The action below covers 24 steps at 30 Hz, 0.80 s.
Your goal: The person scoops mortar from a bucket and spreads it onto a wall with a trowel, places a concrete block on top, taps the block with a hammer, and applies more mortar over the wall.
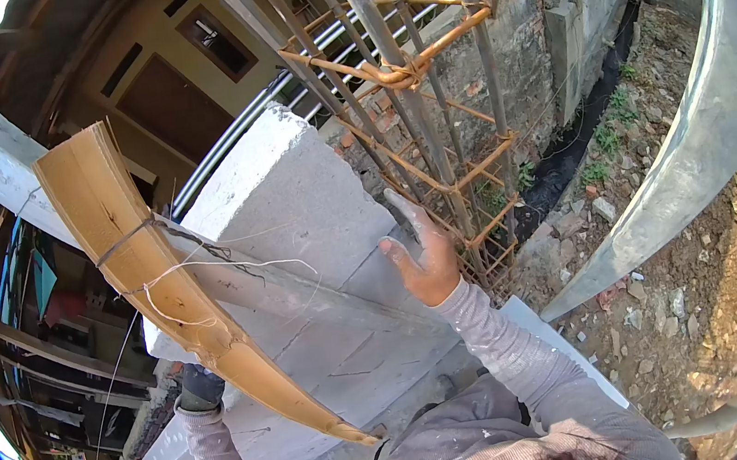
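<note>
My right hand (428,259) is bare and dusty, with thumb and index finger apart, at the right edge of a pale block (280,195) on a block wall (339,359). My left hand (200,388), in a dark glove, is low at the wall's left side; its fingers are too indistinct to read. Between my hands and the camera, a curved tan board (159,267) crosses the view diagonally, with thin wire (251,259) tied around it.
A rebar column frame (442,155) with orange ties rises just beyond my right hand. Curved grey beams (678,180) flank the view. Rubble ground (659,313) and a dark drainage channel (565,169) lie right. A building with a brown door (171,107) stands behind.
</note>
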Tool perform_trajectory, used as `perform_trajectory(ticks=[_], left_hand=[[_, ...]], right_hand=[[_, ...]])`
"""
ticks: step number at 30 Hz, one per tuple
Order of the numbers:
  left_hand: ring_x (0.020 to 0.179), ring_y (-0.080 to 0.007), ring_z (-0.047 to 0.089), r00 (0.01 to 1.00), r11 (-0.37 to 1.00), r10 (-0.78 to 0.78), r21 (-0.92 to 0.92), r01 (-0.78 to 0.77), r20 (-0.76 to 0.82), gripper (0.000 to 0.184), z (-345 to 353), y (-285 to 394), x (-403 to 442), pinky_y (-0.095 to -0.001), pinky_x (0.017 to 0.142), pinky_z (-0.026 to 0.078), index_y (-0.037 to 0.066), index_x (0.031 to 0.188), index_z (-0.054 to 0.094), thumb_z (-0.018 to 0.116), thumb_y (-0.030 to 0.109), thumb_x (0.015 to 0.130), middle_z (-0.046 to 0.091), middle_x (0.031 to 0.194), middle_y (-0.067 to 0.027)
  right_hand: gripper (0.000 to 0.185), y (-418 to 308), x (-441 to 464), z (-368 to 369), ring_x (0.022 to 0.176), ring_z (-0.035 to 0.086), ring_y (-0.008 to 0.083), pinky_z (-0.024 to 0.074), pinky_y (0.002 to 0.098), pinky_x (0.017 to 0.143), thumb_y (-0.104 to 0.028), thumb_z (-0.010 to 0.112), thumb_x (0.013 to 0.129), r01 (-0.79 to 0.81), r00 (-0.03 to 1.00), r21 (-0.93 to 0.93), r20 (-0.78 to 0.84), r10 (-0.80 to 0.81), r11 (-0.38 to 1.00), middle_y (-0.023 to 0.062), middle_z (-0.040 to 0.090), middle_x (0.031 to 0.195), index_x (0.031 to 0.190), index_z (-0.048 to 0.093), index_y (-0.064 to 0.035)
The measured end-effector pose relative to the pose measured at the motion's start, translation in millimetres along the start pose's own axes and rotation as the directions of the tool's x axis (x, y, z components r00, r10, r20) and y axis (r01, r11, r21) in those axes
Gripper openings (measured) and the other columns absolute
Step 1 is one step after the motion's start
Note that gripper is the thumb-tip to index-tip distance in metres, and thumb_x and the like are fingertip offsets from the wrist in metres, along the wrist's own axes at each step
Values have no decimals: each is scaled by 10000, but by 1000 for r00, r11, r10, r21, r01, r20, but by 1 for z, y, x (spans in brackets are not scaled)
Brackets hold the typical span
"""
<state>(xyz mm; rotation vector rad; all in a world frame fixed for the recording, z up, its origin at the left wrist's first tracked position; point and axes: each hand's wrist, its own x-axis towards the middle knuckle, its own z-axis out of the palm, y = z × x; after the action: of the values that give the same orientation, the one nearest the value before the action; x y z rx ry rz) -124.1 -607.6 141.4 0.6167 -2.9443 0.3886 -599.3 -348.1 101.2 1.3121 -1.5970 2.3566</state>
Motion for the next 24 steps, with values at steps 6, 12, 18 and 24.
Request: perform_trajectory(ticks=[6,12,18,24], left_hand=[[1344,-259,435,998,1000,-17,15,16,61,462,-38,32,24,-417,1090,392,119,1448,392,455,223,1002,433,1472,-114],[1303,-292,473,961,848,-244,-453,276,128,450,-66,64,32,-433,1074,410,113,1428,413,466,211,992,469,1430,-127],[1237,-264,503,963,832,-250,-488,264,96,425,-62,60,35,-413,1034,436,121,1406,426,471,244,1002,501,1371,-106],[1170,-237,533,958,602,-279,-764,231,69,403,-17,-10,-8,-394,994,462,130,1385,440,476,278,1011,534,1313,-84]], right_hand=[[464,13,3,13,1117,626,340,459,371,965,-245,681,911,-29,998,80,-50,33,996,221,648,1190,1252,583,53],[413,13,-3,12,1097,640,306,465,354,954,-222,683,906,-137,989,107,-39,142,985,205,671,1145,1207,618,53],[468,31,-8,6,1183,585,348,437,384,1007,-98,633,886,-7,999,233,-34,15,973,248,602,1247,1297,515,92],[612,26,-16,-3,1261,523,393,406,410,1052,-100,694,822,19,1000,97,2,-19,995,293,556,1300,1342,456,119]])
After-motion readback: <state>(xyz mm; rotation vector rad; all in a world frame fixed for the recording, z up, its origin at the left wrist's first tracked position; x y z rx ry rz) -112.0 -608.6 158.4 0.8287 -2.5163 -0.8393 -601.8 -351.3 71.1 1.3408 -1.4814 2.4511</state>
